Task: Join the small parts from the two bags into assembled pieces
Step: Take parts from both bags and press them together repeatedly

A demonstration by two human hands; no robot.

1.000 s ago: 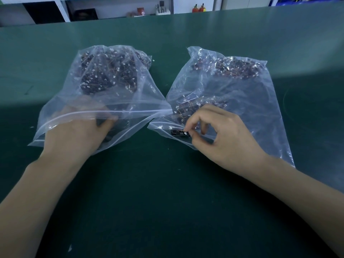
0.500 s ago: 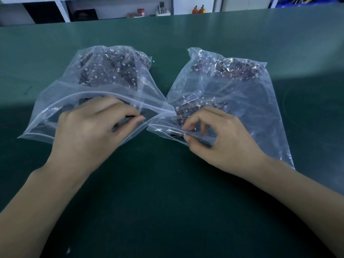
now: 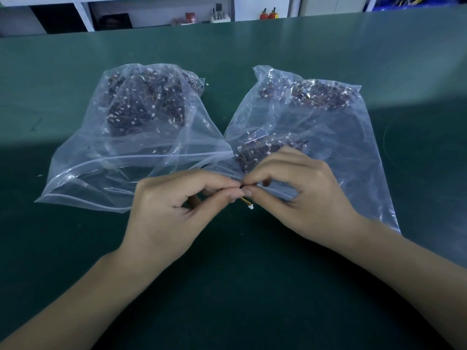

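Both hands, left [image 3: 174,210] and right [image 3: 300,195], pinching one tiny wired part [image 3: 246,201] at frame centre, before two bags [image 3: 141,137] [image 3: 328,137]. Probably light, fragile; best held by body, not wires.

No legible text, label or number anywhere.

Green table [image 3: 252,286]; beyond it white shelving [image 3: 83,13] (cluttered).
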